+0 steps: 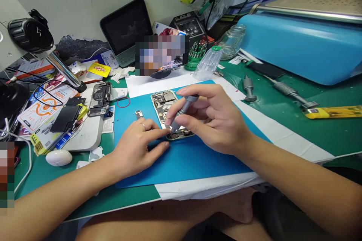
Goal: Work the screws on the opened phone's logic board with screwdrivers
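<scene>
Opened rectangular phone with pale rigid frame (162, 110): centre of the frame, on the flat blue mat (195, 163); probably light, stiff, fragile inside; best held by its outer rim
Slim grey metal screwdriver (186, 105): likely dense, ridges aiding grip
Right hand (219, 118): grasping the screwdriver
Left hand (137, 147): fingertips at the phone's lower-left corner; pinching or merely resting, cannot tell

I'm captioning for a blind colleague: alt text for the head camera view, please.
A person's right hand holds a gray screwdriver over an opened phone on a blue mat, while the left hand rests at the phone's near corner. Tools and boxes clutter the green tabletop.
</scene>
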The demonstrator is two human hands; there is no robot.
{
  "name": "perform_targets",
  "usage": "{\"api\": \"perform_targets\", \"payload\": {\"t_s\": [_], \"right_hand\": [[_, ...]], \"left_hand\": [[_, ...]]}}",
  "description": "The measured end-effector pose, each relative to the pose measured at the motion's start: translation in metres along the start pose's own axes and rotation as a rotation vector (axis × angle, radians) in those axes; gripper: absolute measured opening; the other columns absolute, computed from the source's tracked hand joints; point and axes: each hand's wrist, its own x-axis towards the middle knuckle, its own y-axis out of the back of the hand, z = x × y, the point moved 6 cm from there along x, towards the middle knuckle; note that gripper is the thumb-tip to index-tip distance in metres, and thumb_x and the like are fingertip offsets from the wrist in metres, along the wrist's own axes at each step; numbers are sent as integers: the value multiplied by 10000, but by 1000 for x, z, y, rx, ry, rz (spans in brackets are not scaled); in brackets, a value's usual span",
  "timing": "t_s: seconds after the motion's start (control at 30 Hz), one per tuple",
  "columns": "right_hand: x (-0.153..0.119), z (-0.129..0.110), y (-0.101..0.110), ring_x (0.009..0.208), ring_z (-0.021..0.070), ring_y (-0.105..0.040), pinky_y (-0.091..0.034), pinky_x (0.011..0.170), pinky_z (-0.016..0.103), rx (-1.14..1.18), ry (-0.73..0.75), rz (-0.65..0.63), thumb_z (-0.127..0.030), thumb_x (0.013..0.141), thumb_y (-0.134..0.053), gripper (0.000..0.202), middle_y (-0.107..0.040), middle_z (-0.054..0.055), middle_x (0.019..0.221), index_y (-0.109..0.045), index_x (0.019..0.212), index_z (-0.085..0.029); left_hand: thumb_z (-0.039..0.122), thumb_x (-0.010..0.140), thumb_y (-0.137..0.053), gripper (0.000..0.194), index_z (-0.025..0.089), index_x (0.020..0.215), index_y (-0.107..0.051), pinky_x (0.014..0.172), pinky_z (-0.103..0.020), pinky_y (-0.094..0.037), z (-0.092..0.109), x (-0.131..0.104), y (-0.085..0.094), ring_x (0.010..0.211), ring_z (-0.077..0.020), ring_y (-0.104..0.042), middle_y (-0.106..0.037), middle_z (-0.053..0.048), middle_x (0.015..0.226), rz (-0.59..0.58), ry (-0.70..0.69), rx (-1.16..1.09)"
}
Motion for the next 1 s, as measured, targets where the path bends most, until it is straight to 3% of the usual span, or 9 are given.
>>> {"api": "perform_targets", "payload": {"t_s": [0.2,0.6,1.0], "right_hand": [[2,1,-3,832,176,-744,-643,733,334,109,-52,26,-207,1003,-626,278,-717,-14,956,-506,1210,-349],[3,-1,-3,826,188,-763,-656,715,365,95,-99,43,-364,988,-680,260,-727,-17,933,-500,1175,-353],[3,-4,-2,838,158,-763,-658,725,297,70,7,30,-254,1005,-660,287,-722,3,960,-482,1225,-299]], "left_hand": [[279,1042,-593,173,209,1066,-749,864,-384,-487,-3,1,1,924,-225,-638,-718,-61,989,-6,16,-36],[236,1027,-616,147,199,993,-754,826,-357,-488,2,2,5,864,-205,-644,-743,-47,928,44,-22,-69],[205,1003,-640,129,173,949,-753,789,-347,-475,4,3,5,813,-192,-625,-736,-45,893,67,-43,-96]]}}
